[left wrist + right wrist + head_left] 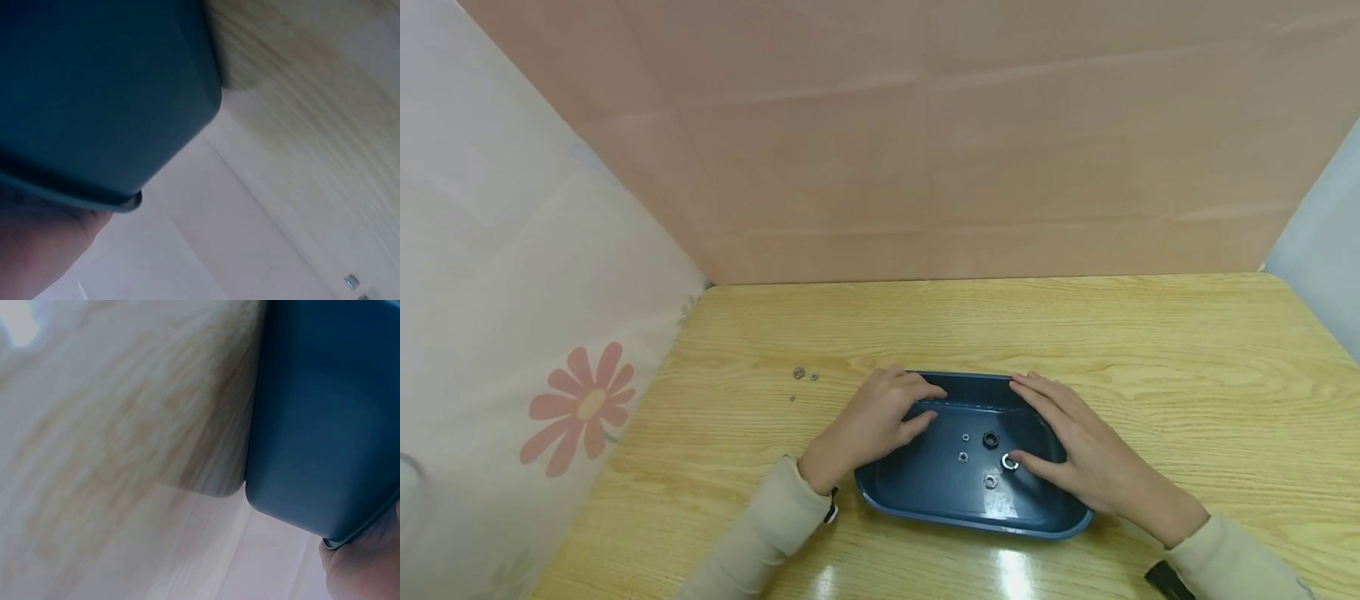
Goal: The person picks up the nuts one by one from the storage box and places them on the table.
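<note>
A dark blue plastic tray [917, 483] lies on the wooden table with several metal nuts inside. Among them are a black nut [991, 440], a silver nut [990, 482] and a larger silver nut [1009, 462]. My left hand [883, 412] holds the tray's back left corner, its thumb reaching in over the rim. At the back right corner my right hand [1086, 446] holds the rim, fingertips along the back edge. The right thumb overlaps the larger silver nut in the head view. Both wrist views show the tray's outer wall [112, 94], with the hand at the rim.
Left of the tray on the table [1187, 358] lie a metal nut [799, 372], a smaller nut [814, 377] and a tiny one [792, 398]. A tan covering [925, 150] rises behind the table, and a flower-printed white sheet [587, 250] hangs at the left.
</note>
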`<action>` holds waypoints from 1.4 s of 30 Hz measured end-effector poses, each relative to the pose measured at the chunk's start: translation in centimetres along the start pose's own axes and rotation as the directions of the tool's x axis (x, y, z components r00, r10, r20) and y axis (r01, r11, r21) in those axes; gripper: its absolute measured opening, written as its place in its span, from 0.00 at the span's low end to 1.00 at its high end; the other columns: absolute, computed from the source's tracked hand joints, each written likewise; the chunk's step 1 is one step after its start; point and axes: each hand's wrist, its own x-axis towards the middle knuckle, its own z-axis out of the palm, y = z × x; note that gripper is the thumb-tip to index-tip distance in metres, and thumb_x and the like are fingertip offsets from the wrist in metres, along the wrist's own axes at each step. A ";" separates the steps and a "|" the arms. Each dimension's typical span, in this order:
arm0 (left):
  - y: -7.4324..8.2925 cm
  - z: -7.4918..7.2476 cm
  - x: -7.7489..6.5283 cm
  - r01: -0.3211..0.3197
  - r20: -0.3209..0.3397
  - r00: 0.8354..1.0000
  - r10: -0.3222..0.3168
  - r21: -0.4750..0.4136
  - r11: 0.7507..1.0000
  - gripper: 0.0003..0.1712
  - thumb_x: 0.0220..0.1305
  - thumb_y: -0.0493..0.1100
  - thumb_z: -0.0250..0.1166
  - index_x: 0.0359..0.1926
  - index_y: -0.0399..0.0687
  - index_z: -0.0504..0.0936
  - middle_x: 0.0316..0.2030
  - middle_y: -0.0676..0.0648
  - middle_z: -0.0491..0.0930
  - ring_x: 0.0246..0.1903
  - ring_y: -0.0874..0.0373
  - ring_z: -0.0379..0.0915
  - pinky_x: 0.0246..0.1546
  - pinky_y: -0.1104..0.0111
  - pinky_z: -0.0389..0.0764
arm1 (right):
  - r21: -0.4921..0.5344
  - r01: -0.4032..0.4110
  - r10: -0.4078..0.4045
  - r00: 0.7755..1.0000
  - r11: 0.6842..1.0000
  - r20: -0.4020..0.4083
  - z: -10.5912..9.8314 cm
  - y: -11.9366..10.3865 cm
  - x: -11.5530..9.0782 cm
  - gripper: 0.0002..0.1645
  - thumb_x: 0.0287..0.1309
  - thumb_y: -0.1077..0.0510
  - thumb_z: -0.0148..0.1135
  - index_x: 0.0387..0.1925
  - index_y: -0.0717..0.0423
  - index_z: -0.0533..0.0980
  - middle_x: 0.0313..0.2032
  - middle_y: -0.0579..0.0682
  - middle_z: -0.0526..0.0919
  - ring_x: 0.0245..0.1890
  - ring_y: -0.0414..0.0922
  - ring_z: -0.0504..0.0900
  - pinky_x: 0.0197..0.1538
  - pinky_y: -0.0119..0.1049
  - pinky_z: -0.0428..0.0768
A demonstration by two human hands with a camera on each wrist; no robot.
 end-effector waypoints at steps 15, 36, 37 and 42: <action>1.0 1.4 0.9 -0.039 0.107 0.994 0.037 0.016 0.999 0.16 0.66 0.47 0.67 0.54 0.54 0.85 0.47 0.56 0.86 0.45 0.60 0.76 0.51 0.67 0.77 | -0.004 -0.003 0.003 1.000 1.000 0.012 -0.1 -0.1 -0.1 0.51 0.53 0.46 0.74 0.74 0.52 0.61 0.73 0.54 0.62 0.71 0.57 0.62 0.77 0.42 0.56; 1.5 3.1 1.9 -0.088 0.229 0.971 0.070 0.070 0.994 0.15 0.66 0.49 0.66 0.53 0.57 0.86 0.48 0.56 0.86 0.44 0.62 0.78 0.44 0.71 0.78 | -0.009 0.017 -0.016 1.000 1.000 0.016 -0.1 0.1 0.1 0.51 0.53 0.48 0.74 0.74 0.54 0.60 0.72 0.56 0.62 0.71 0.59 0.62 0.78 0.40 0.54; 1.5 3.1 2.0 -0.089 0.242 0.968 0.068 0.074 0.993 0.16 0.66 0.49 0.66 0.54 0.58 0.85 0.48 0.56 0.86 0.44 0.61 0.78 0.45 0.71 0.78 | -0.009 0.014 -0.014 1.000 1.000 0.018 -0.2 0.1 0.1 0.51 0.53 0.47 0.74 0.74 0.54 0.60 0.72 0.56 0.62 0.71 0.59 0.62 0.77 0.42 0.55; 1.6 3.4 2.2 -0.094 0.288 0.955 0.066 0.084 0.992 0.15 0.67 0.49 0.66 0.53 0.58 0.86 0.48 0.56 0.85 0.45 0.61 0.78 0.45 0.70 0.79 | -0.009 0.004 -0.004 1.000 1.000 0.026 -0.2 0.1 0.2 0.51 0.54 0.47 0.74 0.74 0.53 0.60 0.73 0.55 0.62 0.71 0.59 0.62 0.73 0.50 0.63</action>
